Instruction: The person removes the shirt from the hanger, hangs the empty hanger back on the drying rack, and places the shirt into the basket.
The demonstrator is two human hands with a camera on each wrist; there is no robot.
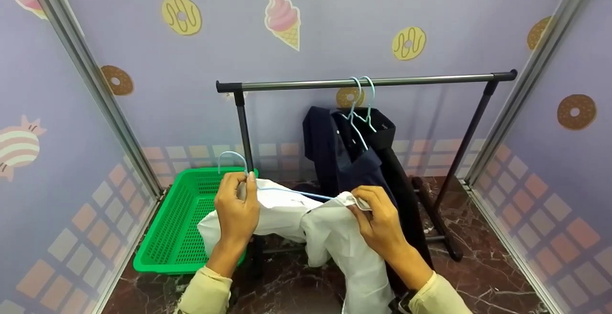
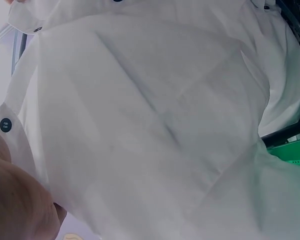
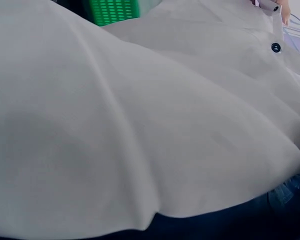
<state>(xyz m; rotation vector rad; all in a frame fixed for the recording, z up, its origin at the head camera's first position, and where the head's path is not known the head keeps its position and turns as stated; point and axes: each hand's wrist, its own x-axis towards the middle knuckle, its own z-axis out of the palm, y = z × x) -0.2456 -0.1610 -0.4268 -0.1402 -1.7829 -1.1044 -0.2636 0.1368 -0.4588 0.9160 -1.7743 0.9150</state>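
Note:
In the head view, a white shirt (image 1: 351, 242) with dark buttons hangs between my two hands. A light blue wire hanger (image 1: 233, 153) runs along its top, hook upward at the left. My left hand (image 1: 239, 206) pinches the hanger near the base of its hook, thumb raised. My right hand (image 1: 380, 218) pinches the shirt's edge near the hanger's right end. The white cloth (image 2: 140, 115) fills most of the left wrist view, a dark button at its left edge and part of the left hand (image 2: 17, 195) below that. Fabric also covers most of the right wrist view.
A clothes rack (image 1: 306, 84) stands behind, with a navy garment (image 1: 322, 137) and a black garment (image 1: 382, 135) on light blue hangers. A green perforated basket (image 1: 158, 237) sits at the left on the dark marbled surface (image 1: 492, 256). Patterned panels enclose the sides and back.

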